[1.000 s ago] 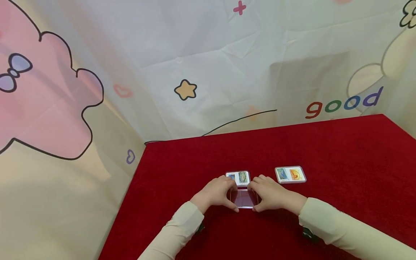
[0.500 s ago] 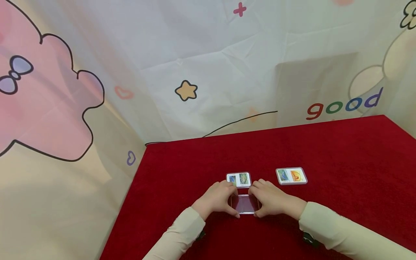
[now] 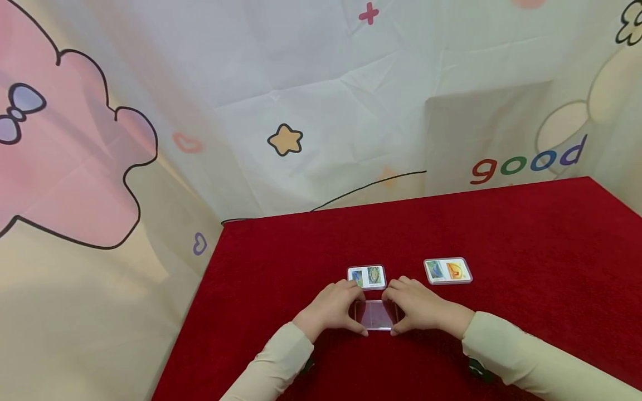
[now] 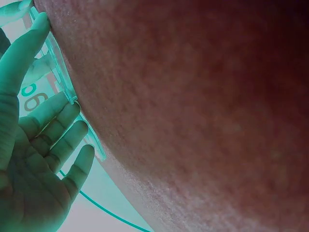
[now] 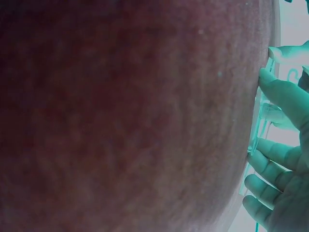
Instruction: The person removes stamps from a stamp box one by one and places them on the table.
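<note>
A clear rectangular plastic case (image 3: 377, 316) lies flat on the red cloth between both hands. The left hand (image 3: 333, 306) holds its left end, thumb at the near edge and fingers at the far edge. Mirroring this, the right hand (image 3: 420, 305) pinches the right end. In the left wrist view the case (image 4: 60, 65) is seen edge-on against the cloth, with the thumb and index fingertips at its ends. A cased card with two small pictures (image 3: 368, 277) lies just beyond the fingers.
To the right lies a second cased card (image 3: 448, 270), with a blue-green and an orange picture. The red cloth (image 3: 526, 239) covers the table, whose far edge meets a printed white curtain (image 3: 326, 111).
Both hands and the clear case have shifted slightly toward the person, which widens the gap to the card behind. The two cased cards have stayed in place.
</note>
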